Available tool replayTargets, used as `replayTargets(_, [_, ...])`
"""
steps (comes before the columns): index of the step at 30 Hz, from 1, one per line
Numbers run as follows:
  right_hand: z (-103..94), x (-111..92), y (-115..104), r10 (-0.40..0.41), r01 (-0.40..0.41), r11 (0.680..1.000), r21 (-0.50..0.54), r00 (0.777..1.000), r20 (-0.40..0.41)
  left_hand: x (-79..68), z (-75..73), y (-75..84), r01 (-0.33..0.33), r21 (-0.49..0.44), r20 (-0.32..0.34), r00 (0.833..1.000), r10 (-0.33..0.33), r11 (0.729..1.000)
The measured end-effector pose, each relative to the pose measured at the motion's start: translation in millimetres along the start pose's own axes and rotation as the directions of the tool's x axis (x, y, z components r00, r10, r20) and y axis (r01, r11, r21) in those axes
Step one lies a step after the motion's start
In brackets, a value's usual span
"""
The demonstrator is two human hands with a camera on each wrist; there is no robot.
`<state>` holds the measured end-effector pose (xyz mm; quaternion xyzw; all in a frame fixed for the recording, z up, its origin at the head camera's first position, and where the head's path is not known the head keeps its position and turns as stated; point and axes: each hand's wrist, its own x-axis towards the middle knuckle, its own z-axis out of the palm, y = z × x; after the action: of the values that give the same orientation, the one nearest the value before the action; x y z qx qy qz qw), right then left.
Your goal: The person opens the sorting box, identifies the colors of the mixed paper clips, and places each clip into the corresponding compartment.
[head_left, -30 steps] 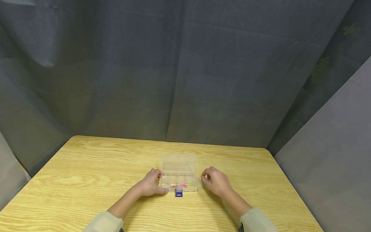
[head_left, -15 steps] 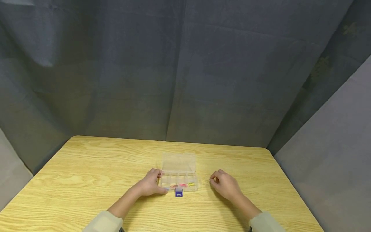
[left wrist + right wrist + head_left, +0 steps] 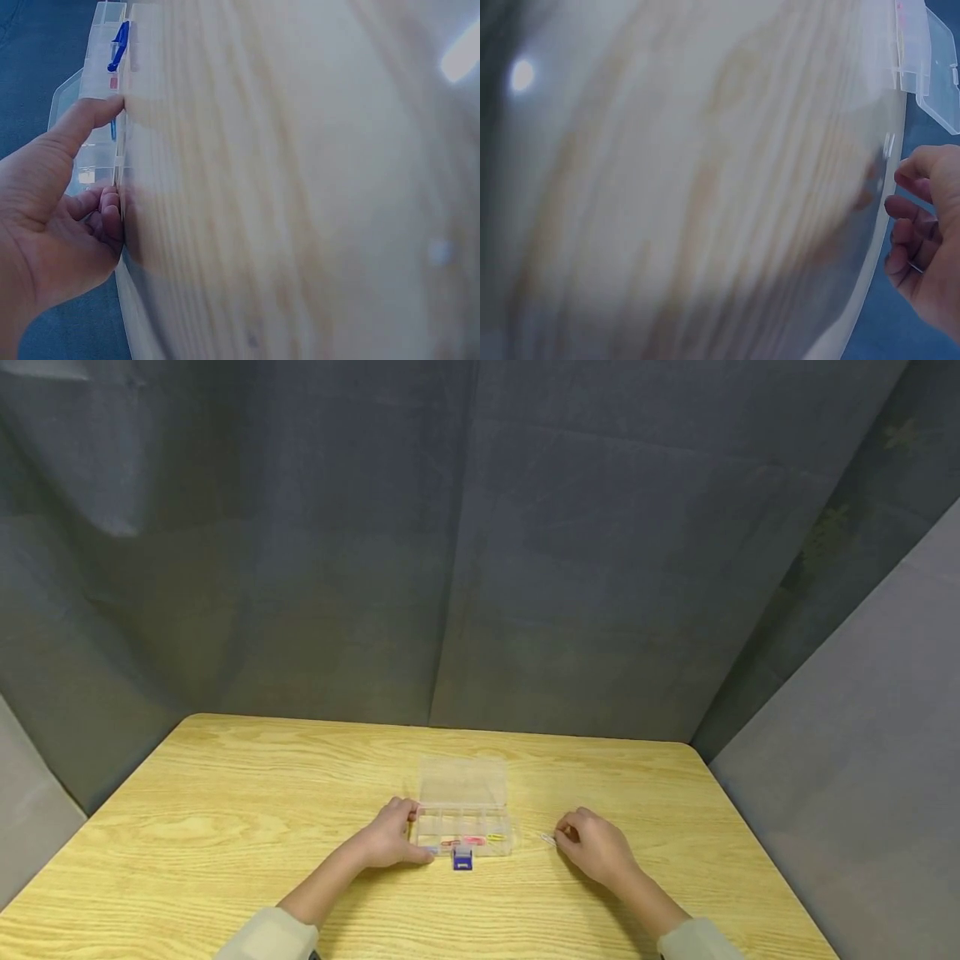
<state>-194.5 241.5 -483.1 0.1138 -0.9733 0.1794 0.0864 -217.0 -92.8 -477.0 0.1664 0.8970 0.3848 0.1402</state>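
Note:
A clear compartment box (image 3: 450, 824) lies on the table with its transparent lid (image 3: 462, 781) tipped back. Along its front row are small coloured paper clips: yellow (image 3: 496, 837), pink (image 3: 474, 840) and red (image 3: 450, 842). A blue latch (image 3: 462, 860) juts from the front. My left hand (image 3: 388, 837) holds the box's left end, thumb at the front corner and fingers at the rear. My right hand (image 3: 596, 847) hovers low over the table, fingers bent, thumb and index close together. A white paper clip (image 3: 888, 145) lies just beyond its fingertips, apparently unheld.
The wood-grain table (image 3: 285, 777) spreads out on both sides of the box. A dark grey curtain (image 3: 337, 568) hangs behind its far edge, and a lighter grey panel (image 3: 862, 760) stands at the right.
My right hand has moved right, away from the box, and the white paper clip has come into sight at its fingertips. The left hand and the box have stayed in place.

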Motion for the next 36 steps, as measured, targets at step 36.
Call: replayTargets(36, [4.3, -4.0, -1.9, -0.077, 0.077, 0.997, 0.009, 0.996, 0.035, 1.4, 0.5, -1.6, 0.018, 0.009, -0.004, 1.000, -0.018, 1.000])
